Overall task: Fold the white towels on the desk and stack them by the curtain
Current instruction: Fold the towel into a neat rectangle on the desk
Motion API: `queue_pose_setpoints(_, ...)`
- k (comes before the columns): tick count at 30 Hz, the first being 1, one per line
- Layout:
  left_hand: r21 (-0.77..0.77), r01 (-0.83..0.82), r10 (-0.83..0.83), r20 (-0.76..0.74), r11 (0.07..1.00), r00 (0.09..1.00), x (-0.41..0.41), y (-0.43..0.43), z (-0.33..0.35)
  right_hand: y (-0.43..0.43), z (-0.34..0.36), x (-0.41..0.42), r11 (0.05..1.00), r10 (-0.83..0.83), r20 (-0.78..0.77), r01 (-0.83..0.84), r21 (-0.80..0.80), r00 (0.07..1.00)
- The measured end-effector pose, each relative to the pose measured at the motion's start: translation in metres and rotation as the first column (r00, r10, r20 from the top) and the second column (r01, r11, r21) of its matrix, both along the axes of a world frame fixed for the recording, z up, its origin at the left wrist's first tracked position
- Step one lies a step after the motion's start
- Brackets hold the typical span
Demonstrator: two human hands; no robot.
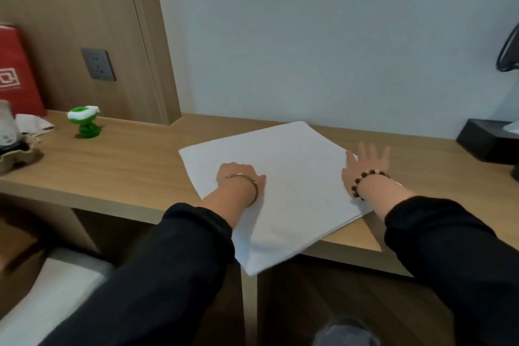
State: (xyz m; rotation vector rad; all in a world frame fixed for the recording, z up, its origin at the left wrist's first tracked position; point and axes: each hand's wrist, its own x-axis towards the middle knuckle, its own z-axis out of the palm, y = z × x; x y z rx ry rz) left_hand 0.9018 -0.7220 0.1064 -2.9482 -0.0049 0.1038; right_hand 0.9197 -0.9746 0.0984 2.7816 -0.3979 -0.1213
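A white towel [283, 171] lies flat on the wooden desk [126, 166], folded into a rough square, with its near corner hanging over the desk's front edge. My left hand [238, 175] rests on the towel's left part, fingers bent downward against the cloth, a thin metal bangle on the wrist. My right hand [365, 164] lies flat with spread fingers at the towel's right edge, half on the cloth and half on the desk, a bead bracelet on the wrist. No curtain is in view.
At the desk's left stand a green and white toy [84, 122], a red paper bag [19, 70], a crumpled white cloth [33, 123] and a jar in a cardboard tray [8, 135]. A black tissue box [488, 140] sits at the right. A wall socket [98, 64] is behind.
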Motion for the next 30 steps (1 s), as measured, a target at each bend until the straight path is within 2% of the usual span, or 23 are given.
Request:
queue_pose_setpoints(2,0.033,0.028,-0.027,-0.035,0.999,0.999,-0.006,-0.021,0.015,0.013,0.012,0.004,1.0,-0.003,0.006,0.003,0.009,1.0)
queue_pose_setpoints(5,-0.01,0.03,-0.031,-0.083,0.999,0.996,-0.007,-0.037,0.029,0.049,0.016,0.0,0.955,0.045,0.029,-0.051,0.292,0.999)
queue_pose_setpoints(8,-0.066,0.098,-0.094,0.062,0.993,0.994,-0.002,-0.034,0.021,0.077,-0.006,-0.019,0.893,0.058,-0.025,-0.04,0.448,0.998)
queue_pose_setpoints(10,-0.109,0.201,-0.185,0.135,0.974,0.973,0.005,-0.027,0.003,0.082,-0.024,-0.029,0.884,0.054,-0.03,-0.034,0.465,0.998)
queue_pose_setpoints(12,-0.162,0.252,-0.249,0.038,0.954,0.968,0.012,-0.019,-0.016,0.079,-0.033,-0.028,0.881,0.054,0.008,-0.051,0.47,0.999)
queue_pose_setpoints(14,-0.237,0.185,-0.211,-0.091,0.954,0.973,0.02,-0.012,-0.027,0.075,-0.034,-0.021,0.885,0.077,0.007,-0.072,0.46,0.997)
queue_pose_setpoints(16,-0.262,0.11,-0.144,-0.116,0.959,0.983,0.025,-0.01,-0.032,0.071,-0.033,-0.011,0.889,0.118,-0.007,-0.103,0.446,0.993)
queue_pose_setpoints(22,-0.158,-0.05,0.033,-0.104,0.986,0.994,0.021,-0.026,-0.024,0.051,-0.026,0.022,0.858,0.359,-0.003,-0.329,0.396,0.933)
queue_pose_setpoints(26,0.06,0.127,-0.128,0.014,0.99,0.992,0.03,-0.032,-0.003,0.037,-0.025,0.038,0.811,0.473,-0.001,-0.435,0.391,0.881)
queue_pose_setpoints(30,0.066,0.176,-0.18,0.055,0.982,0.982,0.059,-0.033,0.009,0.028,-0.022,0.055,0.772,0.49,0.04,-0.455,0.444,0.871)
